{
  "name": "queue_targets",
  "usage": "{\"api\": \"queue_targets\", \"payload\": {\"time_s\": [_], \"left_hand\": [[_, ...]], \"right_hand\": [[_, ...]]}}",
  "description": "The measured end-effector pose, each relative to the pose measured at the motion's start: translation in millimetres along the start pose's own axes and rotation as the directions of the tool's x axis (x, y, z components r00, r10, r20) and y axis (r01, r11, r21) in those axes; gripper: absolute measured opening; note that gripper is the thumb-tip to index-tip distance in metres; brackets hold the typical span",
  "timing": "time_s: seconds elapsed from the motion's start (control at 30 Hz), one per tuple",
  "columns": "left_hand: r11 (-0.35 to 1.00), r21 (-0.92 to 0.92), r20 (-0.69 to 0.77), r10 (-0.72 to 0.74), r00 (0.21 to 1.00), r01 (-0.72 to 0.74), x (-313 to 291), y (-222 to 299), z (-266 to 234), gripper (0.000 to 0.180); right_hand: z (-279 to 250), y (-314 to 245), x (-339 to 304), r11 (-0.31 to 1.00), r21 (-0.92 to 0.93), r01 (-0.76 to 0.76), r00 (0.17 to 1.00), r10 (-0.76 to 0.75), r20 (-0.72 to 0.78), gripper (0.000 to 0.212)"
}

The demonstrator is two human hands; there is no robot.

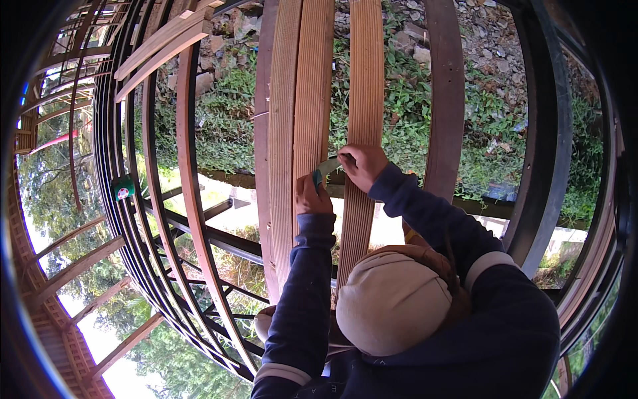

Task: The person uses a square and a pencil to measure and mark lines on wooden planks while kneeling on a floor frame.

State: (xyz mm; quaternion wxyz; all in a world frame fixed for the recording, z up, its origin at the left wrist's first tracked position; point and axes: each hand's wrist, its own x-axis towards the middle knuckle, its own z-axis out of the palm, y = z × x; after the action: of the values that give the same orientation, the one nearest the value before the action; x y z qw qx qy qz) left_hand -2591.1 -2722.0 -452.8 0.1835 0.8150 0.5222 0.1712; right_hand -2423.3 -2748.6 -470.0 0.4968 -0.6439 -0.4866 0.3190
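Note:
My left hand is closed around the lower end of a pale green strip, over the grooved wooden plank. A small teal patch shows beside its fingers. The strip curves up to the right, where my right hand pinches its other end between thumb and fingers. That hand is above a second grooved plank. The strip is too small to tell its exact kind. Dark blue sleeves cover both my forearms.
Dark metal beams and a brown board run alongside the planks, with open gaps between them. Weeds and rubble lie below. Loose wooden battens rest at upper left. My beige-clad knee is under my right arm.

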Motion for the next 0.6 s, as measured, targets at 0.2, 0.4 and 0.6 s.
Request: {"api": "queue_targets", "payload": {"time_s": [0.2,0.4,0.6], "left_hand": [[1.0,-0.013,0.001,0.002,1.0,-0.002,-0.4,-2.5,0.5,0.03],[1.0,-0.011,-0.003,-0.012,1.0,0.012,-0.3,0.5,-1.0,0.03],[1.0,0.017,0.004,-0.009,1.0,0.009,-0.1,-1.9,0.2,0.031]], "right_hand": [[1.6,-1.0,2.1,1.0,-0.012,0.013,1.0,-0.013,-0.006,0.011],[5.3,-0.2,2.1,0.999,-0.034,-0.023,1.0,0.023,0.009,0.014],[3.2,-6.0,2.2,0.998,-0.036,-0.041,0.999,0.042,0.014,0.016]]}}
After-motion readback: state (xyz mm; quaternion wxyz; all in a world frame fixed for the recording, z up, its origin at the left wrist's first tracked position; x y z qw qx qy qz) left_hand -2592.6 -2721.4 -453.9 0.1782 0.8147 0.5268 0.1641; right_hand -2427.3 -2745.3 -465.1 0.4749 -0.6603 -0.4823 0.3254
